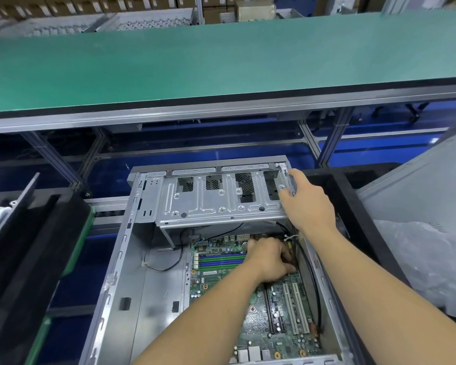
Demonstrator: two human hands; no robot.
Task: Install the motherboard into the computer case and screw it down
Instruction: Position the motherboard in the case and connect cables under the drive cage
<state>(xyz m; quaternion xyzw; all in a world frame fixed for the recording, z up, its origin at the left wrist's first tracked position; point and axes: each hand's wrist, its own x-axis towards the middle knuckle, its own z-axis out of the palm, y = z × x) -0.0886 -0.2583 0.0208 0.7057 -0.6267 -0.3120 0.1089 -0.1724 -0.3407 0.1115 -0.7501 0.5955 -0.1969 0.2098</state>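
Motherboard (pixel 277 309) lies flat inside the open computer case (pixel 132 259), on the right side of its floor, ports at the near edge. My left hand (pixel 270 258) rests on the board's far part with fingers curled down by the right wall; whether that grip pinches something I cannot tell. My right hand (pixel 304 200) holds the far right corner of the drive cage (pixel 221 198), fingers wrapped on its edge, likely steadying it. As I judge it, I am seating the board. To do this well I should nudge it until the holes sit over the standoffs, keep the black cable (pixel 311 270) along the right wall from getting trapped, and only then fetch screws.
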